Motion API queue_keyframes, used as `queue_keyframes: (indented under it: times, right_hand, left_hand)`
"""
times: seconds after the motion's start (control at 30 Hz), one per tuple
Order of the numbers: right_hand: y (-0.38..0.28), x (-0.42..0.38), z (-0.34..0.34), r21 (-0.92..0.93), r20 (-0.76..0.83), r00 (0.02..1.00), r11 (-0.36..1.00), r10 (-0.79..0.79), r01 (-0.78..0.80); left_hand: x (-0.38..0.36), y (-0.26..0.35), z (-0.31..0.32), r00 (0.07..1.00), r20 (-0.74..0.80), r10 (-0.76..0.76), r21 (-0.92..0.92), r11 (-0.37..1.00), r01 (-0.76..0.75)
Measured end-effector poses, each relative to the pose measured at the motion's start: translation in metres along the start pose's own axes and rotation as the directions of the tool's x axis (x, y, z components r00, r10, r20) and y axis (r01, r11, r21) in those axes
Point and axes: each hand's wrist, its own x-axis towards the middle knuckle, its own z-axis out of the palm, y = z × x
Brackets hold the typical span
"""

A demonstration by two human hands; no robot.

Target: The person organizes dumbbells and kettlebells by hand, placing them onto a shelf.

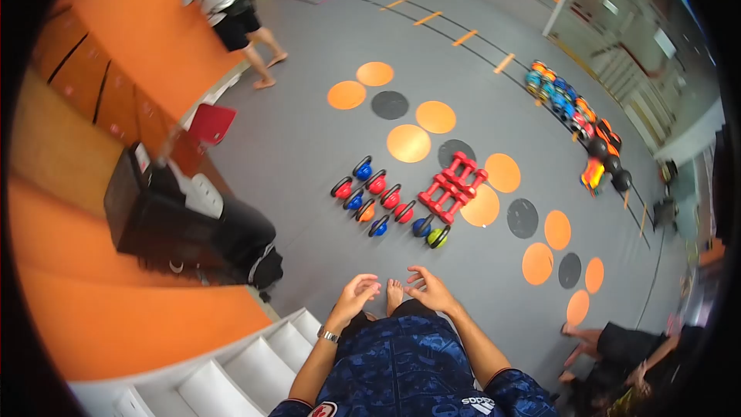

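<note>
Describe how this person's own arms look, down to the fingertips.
Both arms wear short, dark-blue patterned sleeves. A silvery, watch-like band circles the left wrist; the right wrist shows nothing worn. The left grip and right grip have no gloves.

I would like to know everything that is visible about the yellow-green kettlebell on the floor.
The yellow-green kettlebell has a rounded, smooth-looking body and a dark loop handle. It rests on the grey floor, apparently upright, beside a blue kettlebell; whether they touch is hard to tell. Neither the left hand nor the right hand touches it. Its material is unclear.
</note>
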Motion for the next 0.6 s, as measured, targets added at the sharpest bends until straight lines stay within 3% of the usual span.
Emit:
queue_keyframes:
  times: [0.2, 0.3, 0.4, 0.5, 0.6]
  right_hand:
    - [0.04, 0.004, -0.015, 0.099, -0.195, 0.947, 0.966, 0.255, -0.24]
    - [0.033, 0.007, -0.007, 0.338, -0.31, 0.871, 0.9, 0.382, -0.275]
    - [0.013, 0.01, 0.006, 0.553, -0.444, 0.751, 0.809, 0.489, -0.199]
    - [0.008, 0.012, 0.015, 0.587, -0.561, 0.645, 0.799, 0.519, -0.132]
    - [0.016, 0.006, 0.016, 0.536, -0.635, 0.6, 0.837, 0.488, -0.114]
  left_hand:
    - [0.05, 0.013, 0.001, 0.975, 0.206, -0.085, 0.055, 0.996, 0.075]
    - [0.08, 0.027, -0.011, 0.945, 0.306, -0.119, 0.088, 0.991, 0.096]
    - [0.105, 0.043, -0.023, 0.921, 0.365, -0.135, 0.126, 0.987, 0.094]
    - [0.131, 0.058, -0.033, 0.913, 0.379, -0.149, 0.167, 0.982, 0.091]
    - [0.159, 0.061, -0.033, 0.906, 0.378, -0.19, 0.208, 0.971, 0.117]
